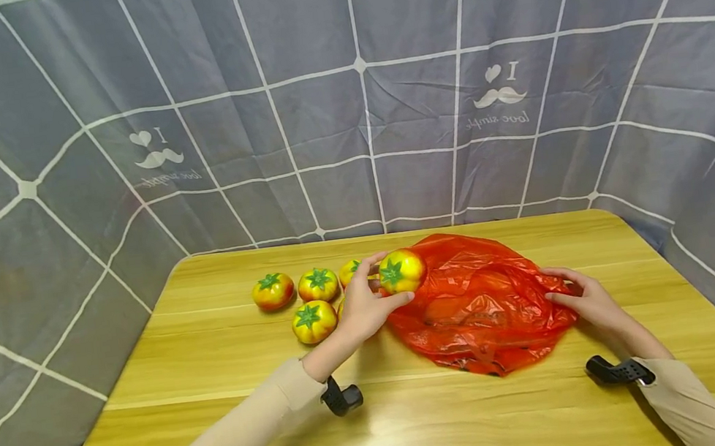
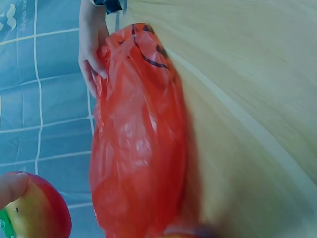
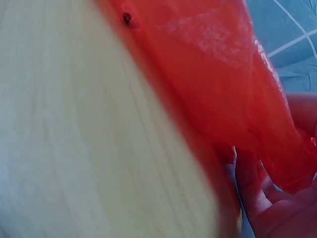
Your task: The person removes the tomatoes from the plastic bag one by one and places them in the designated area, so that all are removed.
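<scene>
Between thumb and fingers, my left hand (image 1: 365, 309) holds a glossy yellow-red tomato (image 1: 403, 271) with a green star-shaped top. The tomato is at the left side of a crumpled red plastic bag (image 1: 478, 297) in the head view. At the bag's right edge, my right hand (image 1: 595, 308) grips the thin plastic. From the left wrist, the held tomato (image 2: 47, 210) shows at the lower left, apart from the bag (image 2: 141, 134). The right wrist view has the bag's film (image 3: 208, 74) hanging between the thumb and fingers of the right hand (image 3: 282, 215).
Several more tomatoes (image 1: 313, 321) lie on the wooden table (image 1: 215, 371) left of the bag, some partly hidden behind the left hand. A grey curtain (image 1: 320, 124) with white grid lines hangs behind the table and along both sides.
</scene>
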The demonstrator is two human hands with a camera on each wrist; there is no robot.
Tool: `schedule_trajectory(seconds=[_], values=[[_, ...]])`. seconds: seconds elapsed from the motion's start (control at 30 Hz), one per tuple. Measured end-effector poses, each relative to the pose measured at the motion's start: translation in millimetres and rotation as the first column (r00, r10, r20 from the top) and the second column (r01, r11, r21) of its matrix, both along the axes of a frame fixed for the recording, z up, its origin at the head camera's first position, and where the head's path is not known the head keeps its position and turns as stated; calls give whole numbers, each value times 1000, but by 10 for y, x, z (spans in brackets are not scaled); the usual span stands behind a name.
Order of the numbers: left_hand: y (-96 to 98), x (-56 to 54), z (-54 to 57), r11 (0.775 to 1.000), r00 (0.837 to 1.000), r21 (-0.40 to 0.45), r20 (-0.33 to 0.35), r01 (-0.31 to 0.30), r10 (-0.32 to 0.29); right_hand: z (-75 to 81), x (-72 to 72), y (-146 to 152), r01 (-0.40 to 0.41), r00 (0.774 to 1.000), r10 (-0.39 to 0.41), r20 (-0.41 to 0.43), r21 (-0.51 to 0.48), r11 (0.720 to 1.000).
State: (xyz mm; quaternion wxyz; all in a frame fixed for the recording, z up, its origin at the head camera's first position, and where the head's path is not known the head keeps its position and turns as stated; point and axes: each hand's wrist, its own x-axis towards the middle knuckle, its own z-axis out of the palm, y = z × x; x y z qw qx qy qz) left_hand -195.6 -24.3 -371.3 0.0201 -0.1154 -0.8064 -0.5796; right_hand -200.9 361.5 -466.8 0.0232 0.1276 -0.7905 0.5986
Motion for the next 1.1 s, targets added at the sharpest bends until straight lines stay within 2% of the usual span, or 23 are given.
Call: schedule_trajectory(seconds=[0.2, 0.43, 0.63, 0.8, 0.97, 1.1], values=[[-209, 45, 10, 998, 998, -12, -3, -67, 67, 3, 29, 12, 19, 1000, -20, 21, 25, 1000], [-485, 92, 18, 992, 992, -42, 4, -122, 123, 7, 29, 16, 38, 999, -39, 6, 89, 995], [-756, 122, 33, 979, 985, -104, -14, -175, 174, 11, 11, -1, 32, 999, -33, 9, 75, 997], [-981, 162, 36, 972, 979, -114, 6, -204, 206, 15, 9, -4, 28, 1000, -28, -2, 69, 997], [-1182, 209, 20, 961, 968, -124, 27, -245, 251, 24, 19, 6, 45, 999, -43, -23, 95, 994], [-1328, 243, 4, 945, 952, -144, 43, -293, 302, 22, 19, 5, 49, 999, -47, -18, 103, 994]])
